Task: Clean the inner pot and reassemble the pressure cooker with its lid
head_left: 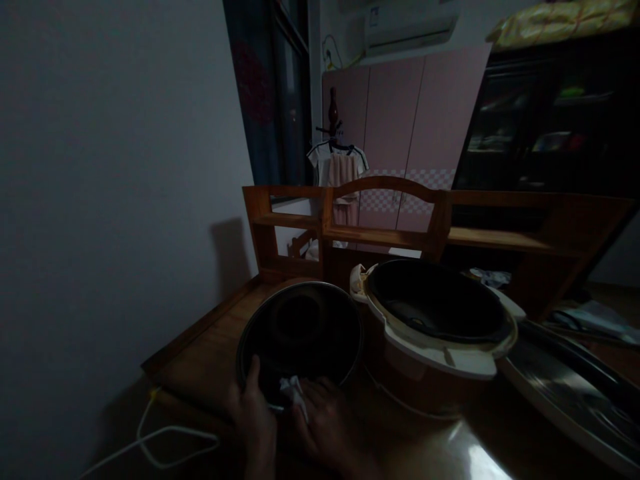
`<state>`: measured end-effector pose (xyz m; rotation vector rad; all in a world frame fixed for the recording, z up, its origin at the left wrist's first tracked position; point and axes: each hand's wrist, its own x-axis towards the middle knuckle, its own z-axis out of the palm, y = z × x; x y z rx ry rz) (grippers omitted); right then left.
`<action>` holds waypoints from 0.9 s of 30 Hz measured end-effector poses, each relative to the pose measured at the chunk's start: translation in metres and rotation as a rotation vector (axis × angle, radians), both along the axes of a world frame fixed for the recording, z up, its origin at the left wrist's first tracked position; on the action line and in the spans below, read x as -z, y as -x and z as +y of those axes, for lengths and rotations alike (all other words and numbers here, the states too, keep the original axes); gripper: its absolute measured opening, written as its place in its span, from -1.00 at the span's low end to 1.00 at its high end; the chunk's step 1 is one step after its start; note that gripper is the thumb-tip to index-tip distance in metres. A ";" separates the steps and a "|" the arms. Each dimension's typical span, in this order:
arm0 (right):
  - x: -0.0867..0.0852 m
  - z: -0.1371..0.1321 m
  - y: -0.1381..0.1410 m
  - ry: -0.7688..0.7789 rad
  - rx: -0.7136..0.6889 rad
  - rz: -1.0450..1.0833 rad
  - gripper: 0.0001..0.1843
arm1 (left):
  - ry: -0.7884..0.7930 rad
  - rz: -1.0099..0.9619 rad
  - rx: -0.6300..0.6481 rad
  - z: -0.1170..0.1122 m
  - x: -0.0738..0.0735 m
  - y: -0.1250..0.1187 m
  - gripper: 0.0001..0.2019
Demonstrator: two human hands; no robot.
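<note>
A round dark inner pot [305,320] with a thin pale rim is tilted toward me on the wooden desk. My left hand [251,410] grips its lower left rim, thumb laid over the edge on the inside. At the lower rim, my right hand [323,413] has its fingers closed on a crumpled white tissue [295,393], which touches the pot near its edge. Just to the right stands the cooker body [425,370], white and brown, with its dark cavity uncovered. In the dim light the pot's inside shows little detail.
A large lid [565,380] with a dark handle lies at the right. Behind the pots runs a wooden shelf rail [385,237]. A white cable [175,430] loops at the lower left beside the desk edge. The wall [125,200] borders the left side.
</note>
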<state>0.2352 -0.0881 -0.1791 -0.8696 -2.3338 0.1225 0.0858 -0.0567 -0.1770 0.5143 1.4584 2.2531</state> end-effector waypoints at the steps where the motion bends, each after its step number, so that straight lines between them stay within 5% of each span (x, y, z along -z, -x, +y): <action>1: -0.001 -0.001 0.000 -0.005 0.002 0.008 -0.56 | 0.003 0.006 0.004 0.000 -0.005 -0.001 -0.59; 6: -0.008 -0.002 -0.007 -0.029 0.060 0.091 -0.50 | -0.025 0.047 0.026 -0.001 -0.020 -0.004 -0.60; 15: -0.003 0.001 -0.018 0.104 0.254 0.381 -0.51 | 0.107 0.231 -0.118 -0.029 -0.011 0.002 -0.59; 22: -0.001 0.000 -0.017 0.124 0.234 0.432 -0.48 | 0.086 0.513 -0.115 -0.061 -0.037 -0.009 -0.57; 27: 0.003 0.004 -0.018 0.108 0.224 0.362 -0.46 | 0.054 0.596 -0.115 -0.062 -0.047 -0.013 -0.57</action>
